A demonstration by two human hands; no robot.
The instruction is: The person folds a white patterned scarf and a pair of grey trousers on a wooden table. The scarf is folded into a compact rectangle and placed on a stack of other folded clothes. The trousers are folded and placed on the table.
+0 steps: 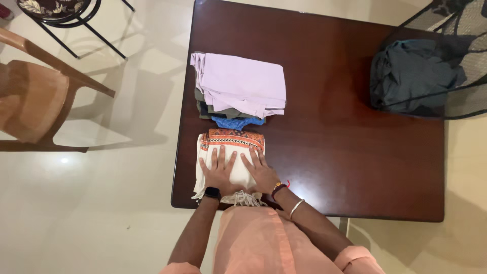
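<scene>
A folded cream cloth (pixel 230 148) with an orange patterned border and a fringe lies near the front left edge of the dark wooden table (pixel 345 152). My left hand (pixel 218 172) and my right hand (pixel 259 172) both press flat on it, fingers spread, side by side. Just beyond it sits a stack of folded clothes (pixel 238 86) with a lilac piece on top, olive and dark pieces under it, and a blue piece (pixel 237 122) showing at the near edge.
A black mesh basket (pixel 456 66) holding dark teal clothes (pixel 413 73) stands at the table's far right corner. A wooden chair (pixel 35 96) is on the pale floor to the left, and a black metal chair frame (pixel 66 18) at top left.
</scene>
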